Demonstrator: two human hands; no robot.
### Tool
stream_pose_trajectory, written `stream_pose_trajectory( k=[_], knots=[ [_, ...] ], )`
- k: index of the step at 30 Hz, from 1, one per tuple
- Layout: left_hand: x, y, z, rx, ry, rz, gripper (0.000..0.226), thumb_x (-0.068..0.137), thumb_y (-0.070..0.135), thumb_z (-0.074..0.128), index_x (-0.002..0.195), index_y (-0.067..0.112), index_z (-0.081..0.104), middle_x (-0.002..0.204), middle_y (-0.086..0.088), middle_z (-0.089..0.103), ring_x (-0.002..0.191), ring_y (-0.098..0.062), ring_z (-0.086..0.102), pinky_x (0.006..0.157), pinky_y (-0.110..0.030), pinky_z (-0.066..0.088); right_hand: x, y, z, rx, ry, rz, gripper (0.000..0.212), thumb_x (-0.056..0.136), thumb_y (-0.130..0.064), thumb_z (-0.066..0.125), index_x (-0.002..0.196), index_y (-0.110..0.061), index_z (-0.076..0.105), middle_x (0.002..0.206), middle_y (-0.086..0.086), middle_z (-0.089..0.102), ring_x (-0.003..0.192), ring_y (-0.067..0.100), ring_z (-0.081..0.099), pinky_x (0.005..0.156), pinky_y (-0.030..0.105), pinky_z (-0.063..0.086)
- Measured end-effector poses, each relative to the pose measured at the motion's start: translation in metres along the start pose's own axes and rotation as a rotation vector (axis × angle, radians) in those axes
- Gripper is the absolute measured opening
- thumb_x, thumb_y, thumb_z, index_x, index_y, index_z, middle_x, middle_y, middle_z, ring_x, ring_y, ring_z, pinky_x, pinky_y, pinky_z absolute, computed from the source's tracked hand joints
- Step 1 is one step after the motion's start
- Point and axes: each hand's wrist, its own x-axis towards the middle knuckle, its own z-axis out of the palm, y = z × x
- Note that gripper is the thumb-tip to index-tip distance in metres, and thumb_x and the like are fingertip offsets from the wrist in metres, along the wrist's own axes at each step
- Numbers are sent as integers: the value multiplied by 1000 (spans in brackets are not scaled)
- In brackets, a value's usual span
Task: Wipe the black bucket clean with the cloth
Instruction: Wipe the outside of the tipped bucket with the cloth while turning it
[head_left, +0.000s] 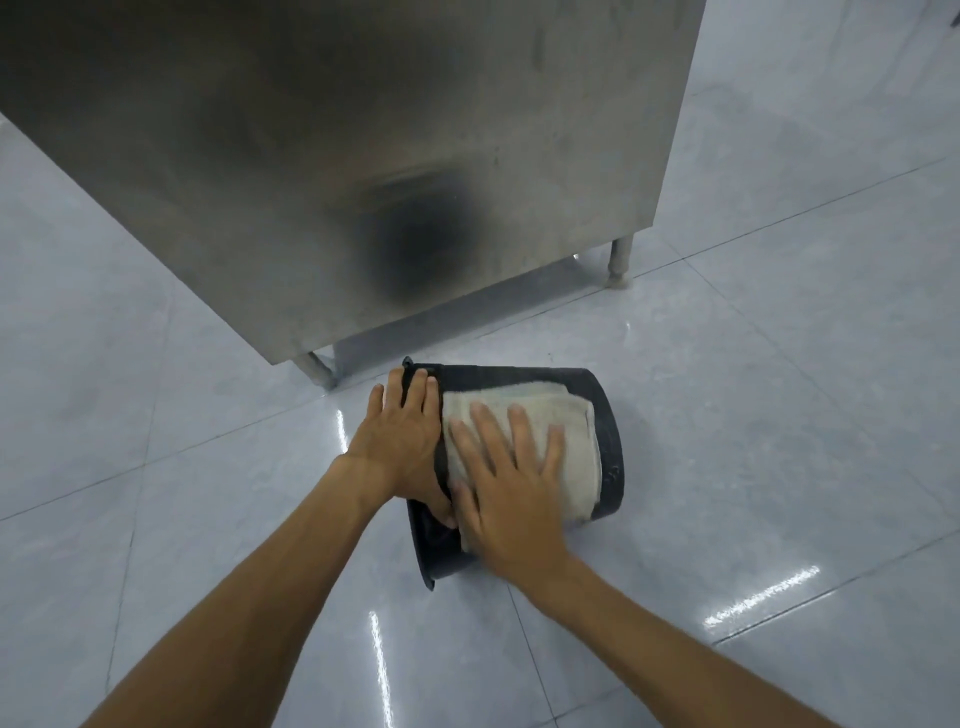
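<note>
Two hands on the job. Flat and spread, the right hand (511, 483), fingers straight and apart, pressing the cloth (576, 415) onto the upper side of the bucket (519, 375). At 9 o'clock of it, the left hand (402, 441), clamped on the rim (423, 561), with thumb hooked over the edge into the mouth and fingers laid along the rim toward 12 o'clock. Side by side at the thumbs; touching or not, cannot tell.

Beige and folded, the cloth, draped over the curved wall from beside the rim almost to the base. Black left bare around it at 12 and 3 o'clock.

Matte black, the bucket, lying on its side on the floor (779, 415), mouth toward 9 o'clock, base toward 3 o'clock. Only a dark sliver of the inside in view under the left thumb; contents impossible to tell.

Pale grey glossy tiles underfoot, streaked with light. At 12 o'clock of the bucket, near but apart, a steel cabinet (363, 156) on short legs (619, 262), with a dark patch (410, 244) low on its face.
</note>
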Motion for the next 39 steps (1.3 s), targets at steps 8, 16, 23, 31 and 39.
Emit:
stream_pose_trajectory(
  k=[8,16,23,31,39],
  knots=[
    [1,3,6,-26,-2,-22,154,45,96,61,154,6,-2,163,-18,1,147,-46,-8,120,-56,5,89,24,-17,-19,-78,86,53,102,-54,33,149,-34,49,154,-6,49,143,28,40,116,67,18],
    [1,-7,10,-59,7,28,155,45,90,67,153,8,-8,163,-14,-3,148,-41,-12,121,-54,5,-8,10,2,58,26,37,58,103,-52,38,158,-33,38,164,-5,36,154,31,27,122,69,12],
    [-2,-5,10,-72,-33,7,155,45,90,68,153,11,-10,164,-13,-9,148,-40,-15,119,-51,-3,120,41,-22,-32,-299,141,57,104,-54,22,147,-30,50,150,-1,54,135,31,48,112,63,25],
    [3,-12,11,-46,-21,51,155,45,89,69,153,10,-10,163,-13,-6,148,-40,-13,122,-53,2,-1,19,-2,21,-38,51,61,103,-60,31,159,-35,33,164,-4,36,150,34,30,120,68,15],
    [-6,-7,10,-89,-28,22,157,45,87,72,154,10,-12,164,-13,-12,147,-39,-19,120,-50,-1,119,61,-26,-25,-381,204,63,102,-63,21,146,-30,51,149,2,57,132,32,51,110,59,30]
  ],
)
